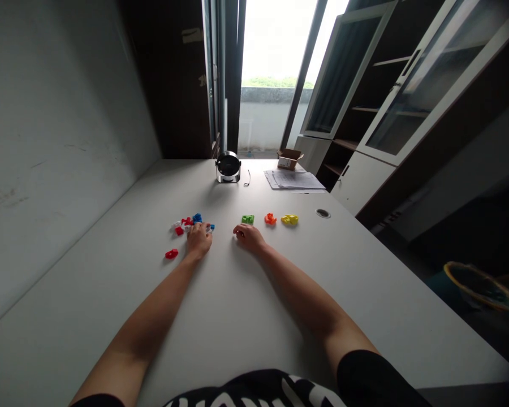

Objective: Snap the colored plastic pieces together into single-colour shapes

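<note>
My left hand point(199, 238) lies palm down over the right side of a loose pile of small plastic pieces, its fingers stretched forward and apart. Around its fingertips show a blue piece point(197, 217), a red piece point(178, 230) and some white ones; the fingers cover part of the pile. A single red piece point(172, 254) lies apart, left of the wrist. My right hand point(249, 236) rests on the table with curled fingers, and nothing shows between them. Just beyond its knuckles sits a green piece point(247, 219), partly hidden by the hand.
Right of the green piece lie an orange cluster point(270, 219) and a yellow cluster point(289, 219). Farther back on the white table point(237, 316) stand a round black device point(228, 167), papers point(294, 179) and an open cardboard box point(289, 160). A cable hole point(323, 213) is at right.
</note>
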`<control>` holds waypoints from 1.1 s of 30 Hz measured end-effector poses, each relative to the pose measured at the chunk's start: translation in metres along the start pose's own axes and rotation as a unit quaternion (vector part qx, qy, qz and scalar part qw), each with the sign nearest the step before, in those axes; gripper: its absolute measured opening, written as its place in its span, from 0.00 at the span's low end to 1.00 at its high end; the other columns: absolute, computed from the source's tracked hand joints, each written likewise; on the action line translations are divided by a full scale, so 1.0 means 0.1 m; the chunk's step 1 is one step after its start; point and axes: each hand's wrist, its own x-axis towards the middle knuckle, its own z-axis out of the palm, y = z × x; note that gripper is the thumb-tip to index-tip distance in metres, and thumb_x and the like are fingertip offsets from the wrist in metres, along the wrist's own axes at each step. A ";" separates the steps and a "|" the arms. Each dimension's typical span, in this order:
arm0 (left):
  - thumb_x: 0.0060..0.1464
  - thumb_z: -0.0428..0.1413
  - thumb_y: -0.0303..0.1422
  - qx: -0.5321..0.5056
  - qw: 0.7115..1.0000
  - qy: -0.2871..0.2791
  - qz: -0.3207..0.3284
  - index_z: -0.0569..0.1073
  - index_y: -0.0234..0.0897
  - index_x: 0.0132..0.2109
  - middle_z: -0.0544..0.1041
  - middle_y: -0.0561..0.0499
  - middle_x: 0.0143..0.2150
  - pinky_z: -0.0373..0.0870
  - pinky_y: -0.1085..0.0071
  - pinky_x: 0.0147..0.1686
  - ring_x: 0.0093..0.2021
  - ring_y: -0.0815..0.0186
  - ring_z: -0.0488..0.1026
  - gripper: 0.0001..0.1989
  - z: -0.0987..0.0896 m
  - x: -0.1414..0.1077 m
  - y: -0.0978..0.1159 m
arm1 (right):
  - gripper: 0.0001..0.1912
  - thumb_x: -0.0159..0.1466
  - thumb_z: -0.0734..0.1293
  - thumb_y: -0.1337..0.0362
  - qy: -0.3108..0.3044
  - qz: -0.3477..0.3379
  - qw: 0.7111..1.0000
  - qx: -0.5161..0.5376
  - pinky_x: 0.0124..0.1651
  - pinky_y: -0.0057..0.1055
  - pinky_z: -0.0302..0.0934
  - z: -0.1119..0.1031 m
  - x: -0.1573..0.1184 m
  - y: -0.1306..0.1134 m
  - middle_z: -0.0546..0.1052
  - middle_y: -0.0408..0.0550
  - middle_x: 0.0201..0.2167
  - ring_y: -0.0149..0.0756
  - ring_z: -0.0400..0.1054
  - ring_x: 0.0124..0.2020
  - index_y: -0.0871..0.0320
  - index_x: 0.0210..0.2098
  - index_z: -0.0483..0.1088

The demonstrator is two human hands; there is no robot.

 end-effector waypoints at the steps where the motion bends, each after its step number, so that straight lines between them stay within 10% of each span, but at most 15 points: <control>1: 0.56 0.55 0.28 0.001 1.000 -0.002 -0.004 0.75 0.40 0.53 0.74 0.39 0.54 0.62 0.53 0.59 0.56 0.47 0.68 0.18 -0.01 -0.01 0.01 | 0.12 0.65 0.64 0.71 0.000 0.000 1.000 -0.001 0.42 0.28 0.63 0.00 0.00 0.00 0.80 0.45 0.41 0.35 0.72 0.38 0.52 0.40 0.78; 18: 0.58 0.53 0.24 -0.081 0.991 0.084 0.067 0.72 0.40 0.56 0.69 0.41 0.55 0.72 0.57 0.56 0.55 0.54 0.71 0.19 0.00 0.01 0.02 | 0.12 0.64 0.64 0.71 0.001 -0.006 1.000 0.011 0.43 0.29 0.62 0.05 0.01 0.04 0.80 0.46 0.41 0.36 0.71 0.37 0.53 0.41 0.78; 33: 0.59 0.59 0.32 -0.066 0.956 -0.123 0.259 0.70 0.44 0.60 0.75 0.47 0.52 0.74 0.64 0.47 0.47 0.60 0.76 0.21 0.02 -0.28 0.48 | 0.13 0.61 0.64 0.67 0.060 0.066 0.984 0.152 0.36 0.27 0.59 -0.02 -0.41 -0.03 0.76 0.40 0.30 0.31 0.66 0.29 0.55 0.45 0.74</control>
